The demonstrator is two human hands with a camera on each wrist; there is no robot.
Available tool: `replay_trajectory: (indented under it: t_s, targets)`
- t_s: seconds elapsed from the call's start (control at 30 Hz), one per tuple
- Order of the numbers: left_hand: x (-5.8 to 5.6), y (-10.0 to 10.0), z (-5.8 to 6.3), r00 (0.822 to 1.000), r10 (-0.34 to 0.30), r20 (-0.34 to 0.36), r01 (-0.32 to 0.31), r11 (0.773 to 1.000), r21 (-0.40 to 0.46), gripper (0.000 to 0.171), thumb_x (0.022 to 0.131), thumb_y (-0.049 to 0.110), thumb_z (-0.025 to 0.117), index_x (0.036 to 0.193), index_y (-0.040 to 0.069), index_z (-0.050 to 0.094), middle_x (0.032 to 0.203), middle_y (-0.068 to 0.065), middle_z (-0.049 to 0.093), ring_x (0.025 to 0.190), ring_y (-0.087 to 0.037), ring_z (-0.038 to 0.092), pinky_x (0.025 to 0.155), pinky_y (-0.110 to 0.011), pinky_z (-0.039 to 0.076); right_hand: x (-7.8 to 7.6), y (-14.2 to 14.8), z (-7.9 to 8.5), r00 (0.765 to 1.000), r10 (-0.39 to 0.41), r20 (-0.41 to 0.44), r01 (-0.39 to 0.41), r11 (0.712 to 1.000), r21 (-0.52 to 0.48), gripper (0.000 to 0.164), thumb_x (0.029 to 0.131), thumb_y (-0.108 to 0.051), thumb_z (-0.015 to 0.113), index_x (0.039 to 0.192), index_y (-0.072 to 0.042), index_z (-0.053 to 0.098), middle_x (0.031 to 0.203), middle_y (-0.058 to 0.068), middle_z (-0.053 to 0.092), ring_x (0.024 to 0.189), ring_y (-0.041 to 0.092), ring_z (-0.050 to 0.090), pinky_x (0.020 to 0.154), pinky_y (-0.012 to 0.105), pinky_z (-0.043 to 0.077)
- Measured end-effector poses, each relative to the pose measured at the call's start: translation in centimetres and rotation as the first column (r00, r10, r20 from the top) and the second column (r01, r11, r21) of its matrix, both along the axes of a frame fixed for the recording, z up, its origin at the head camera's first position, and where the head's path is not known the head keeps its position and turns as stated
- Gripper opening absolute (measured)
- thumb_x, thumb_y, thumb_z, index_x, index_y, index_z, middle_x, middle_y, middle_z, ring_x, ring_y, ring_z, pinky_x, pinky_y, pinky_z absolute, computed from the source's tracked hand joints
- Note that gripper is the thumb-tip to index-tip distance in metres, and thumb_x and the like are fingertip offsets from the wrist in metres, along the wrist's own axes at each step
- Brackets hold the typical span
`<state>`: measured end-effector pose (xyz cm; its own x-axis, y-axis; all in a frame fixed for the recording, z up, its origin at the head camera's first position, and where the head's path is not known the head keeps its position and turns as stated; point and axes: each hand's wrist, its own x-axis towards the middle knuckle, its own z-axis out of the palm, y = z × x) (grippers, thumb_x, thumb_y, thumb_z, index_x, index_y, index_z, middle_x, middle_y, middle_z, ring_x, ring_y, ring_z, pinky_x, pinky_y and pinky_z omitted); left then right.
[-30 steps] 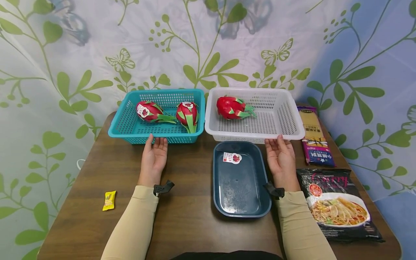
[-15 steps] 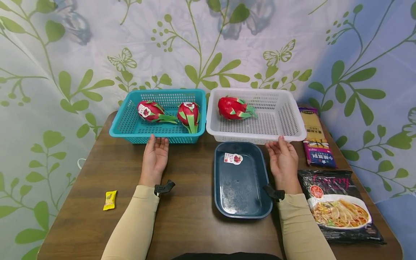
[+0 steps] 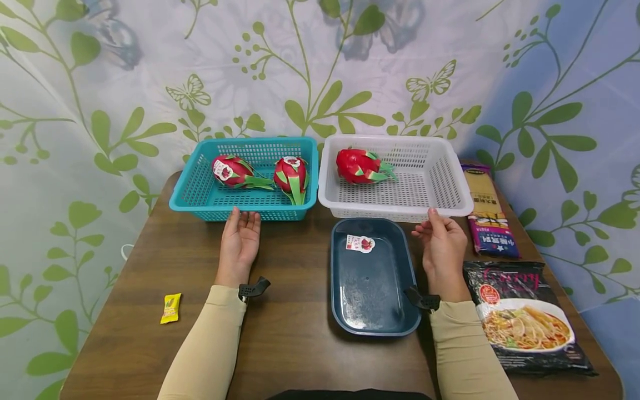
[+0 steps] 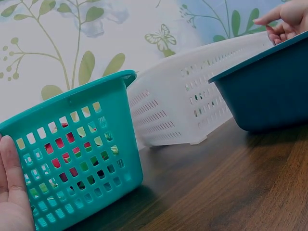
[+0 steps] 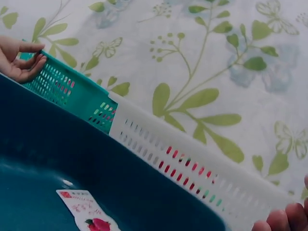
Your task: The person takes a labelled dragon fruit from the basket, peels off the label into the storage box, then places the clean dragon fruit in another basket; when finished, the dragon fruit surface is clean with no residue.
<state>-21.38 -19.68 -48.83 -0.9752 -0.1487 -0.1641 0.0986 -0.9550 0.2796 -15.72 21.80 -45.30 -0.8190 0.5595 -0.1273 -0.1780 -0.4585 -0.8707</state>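
My left hand [image 3: 239, 244] is palm up at the front of the teal basket [image 3: 200, 209], its fingers against the perforated wall. Two dragon fruits, one on the left [image 3: 232, 171] and one on the right [image 3: 291, 176], lie in that basket. A third dragon fruit [image 3: 359, 165] sits at the left inside the white basket [image 3: 370, 210]. Near that basket's front right corner is my right hand [image 3: 442, 247], fingers loosely bent and holding nothing. Between the hands stands a dark blue tray [image 3: 372, 283] with a dragon fruit sticker [image 3: 360, 243] inside.
A yellow wrapped packet [image 3: 171, 308] lies at the table's left. On the right are a pasta bag [image 3: 487, 211] and a black noodle bag [image 3: 527, 319], beside my right forearm. A patterned cloth [image 3: 300, 66] hangs directly behind the baskets.
My right hand has shifted slightly right, away from the front of the white basket. The left hand stays at the teal basket. Baskets, fruits and tray keep their places.
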Motion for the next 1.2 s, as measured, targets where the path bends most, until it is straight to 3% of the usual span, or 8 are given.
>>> replay_trajectory:
  t_s: [0.2, 0.37, 0.53, 0.6, 0.83, 0.93, 1.07, 1.2]
  targets:
    - [0.0, 0.1, 0.0, 1.0, 0.008, -0.009, -0.009, 1.0, -0.021, 0.02, 0.103, 0.016, 0.069, 0.112, 0.005, 0.055, 0.098, -0.014, 0.06, 0.092, -0.027, 0.065, 0.091, -0.036, 0.058, -0.1, -1.1, 2.1, 0.996, 0.078, -0.043, -0.068, 0.977, 0.204, 0.027, 0.098, -0.018, 0.078, 0.104, 0.005, 0.064, 0.089, 0.016, 0.064, 0.07, 0.021, 0.069, 0.067, 0.03, 0.062]
    - [0.0, 0.1, 0.2, 1.0, 0.003, -0.01, -0.003, 1.0, 0.004, 0.017, 0.104, 0.014, 0.066, 0.112, 0.004, 0.055, 0.099, -0.014, 0.06, 0.091, -0.028, 0.065, 0.092, -0.036, 0.058, -0.9, -2.9, 4.6, 0.978, 0.21, -0.006, -0.186, 0.876, 0.444, 0.031, 0.099, -0.023, 0.077, 0.109, 0.004, 0.066, 0.102, 0.021, 0.064, 0.081, 0.024, 0.069, 0.075, 0.031, 0.062]
    - [0.1, 0.1, 0.3, 1.0, 0.006, -0.004, -0.006, 1.0, -0.003, 0.014, 0.105, 0.013, 0.066, 0.111, 0.005, 0.056, 0.098, -0.014, 0.06, 0.09, -0.028, 0.065, 0.09, -0.037, 0.059, -2.6, -5.7, 7.0, 0.928, 0.367, 0.059, -0.321, 0.711, 0.625, 0.035, 0.101, -0.026, 0.075, 0.116, 0.004, 0.064, 0.106, 0.019, 0.065, 0.087, 0.03, 0.07, 0.081, 0.031, 0.061]
    - [0.1, 0.1, 0.2, 1.0, 0.007, -0.004, -0.007, 1.0, -0.013, 0.015, 0.105, 0.014, 0.066, 0.111, 0.005, 0.057, 0.099, -0.014, 0.06, 0.091, -0.028, 0.065, 0.09, -0.037, 0.059, -3.4, -7.0, 7.8, 0.902, 0.418, 0.111, -0.374, 0.626, 0.684, 0.036, 0.101, -0.028, 0.075, 0.118, 0.002, 0.064, 0.109, 0.017, 0.066, 0.09, 0.032, 0.069, 0.083, 0.031, 0.061]
    - [-0.1, 0.1, 0.0, 1.0, 0.009, -0.015, -0.009, 0.999, -0.033, 0.016, 0.104, 0.014, 0.068, 0.11, 0.004, 0.057, 0.099, -0.014, 0.06, 0.091, -0.027, 0.066, 0.09, -0.036, 0.059, -7.1, -11.9, 9.4, 0.8, 0.528, 0.286, -0.442, 0.196, 0.875, 0.037, 0.096, -0.028, 0.079, 0.12, -0.003, 0.067, 0.113, 0.011, 0.07, 0.099, 0.027, 0.067, 0.088, 0.041, 0.059]
    - [-0.1, 0.1, 0.0, 1.0, 0.007, -0.015, -0.007, 0.999, -0.038, 0.015, 0.104, 0.014, 0.067, 0.11, 0.004, 0.057, 0.098, -0.013, 0.06, 0.091, -0.027, 0.066, 0.09, -0.036, 0.059, -8.7, -13.9, 9.7, 0.767, 0.545, 0.338, -0.441, 0.066, 0.895, 0.042, 0.096, -0.029, 0.079, 0.123, 0.0, 0.066, 0.116, 0.012, 0.069, 0.104, 0.027, 0.067, 0.092, 0.041, 0.057]
    - [-0.1, 0.1, 0.0, 1.0, 0.001, -0.015, -0.002, 0.999, -0.047, 0.016, 0.104, 0.015, 0.068, 0.111, 0.005, 0.057, 0.099, -0.012, 0.06, 0.092, -0.026, 0.065, 0.092, -0.036, 0.058, -10.6, -16.1, 9.8, 0.738, 0.532, 0.415, -0.47, -0.035, 0.882, 0.058, 0.096, -0.032, 0.08, 0.138, 0.002, 0.058, 0.131, 0.016, 0.064, 0.117, 0.03, 0.061, 0.095, 0.04, 0.056]
    - [0.0, 0.1, 0.0, 1.0, 0.0, -0.011, 0.0, 0.999, -0.05, 0.017, 0.104, 0.015, 0.068, 0.111, 0.005, 0.057, 0.1, -0.012, 0.06, 0.093, -0.026, 0.065, 0.094, -0.036, 0.057, -12.4, -18.1, 9.4, 0.72, 0.513, 0.468, -0.506, -0.073, 0.859, 0.07, 0.095, -0.032, 0.081, 0.147, 0.003, 0.049, 0.138, 0.019, 0.06, 0.12, 0.03, 0.059, 0.093, 0.041, 0.058]
